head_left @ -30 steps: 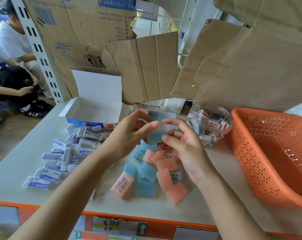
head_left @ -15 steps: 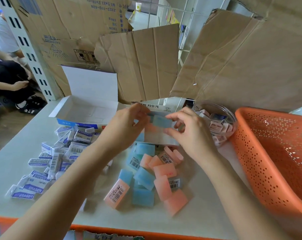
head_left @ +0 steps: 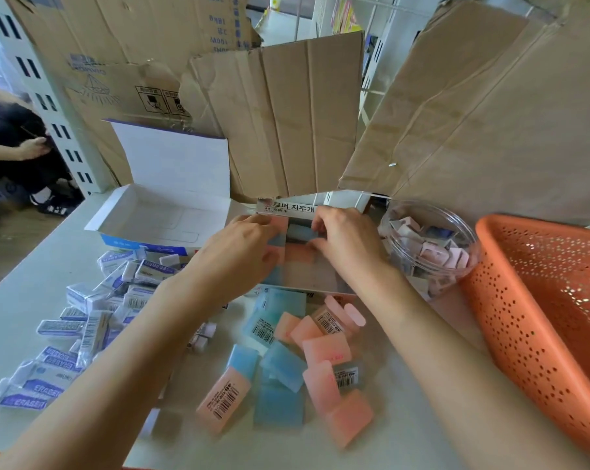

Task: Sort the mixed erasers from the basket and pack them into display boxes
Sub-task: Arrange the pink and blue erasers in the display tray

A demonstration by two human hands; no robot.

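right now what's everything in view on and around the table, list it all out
display box with Korean label: one, white, table centre, partly filled with pink and blue erasers
open box: one, white with blue front, lid up, back left, looks empty
pink and blue erasers: loose pile, near centre of table
sleeved erasers: many, white and blue, scattered left
clear tub: one, holds small pale erasers, right of display box
basket: one, orange, perforated, far right
cardboard sheets: several, brown, standing behind
another person: partly seen, far left
table: one, pale
left hand: at display box's left side
right hand: at the row of erasers in the box
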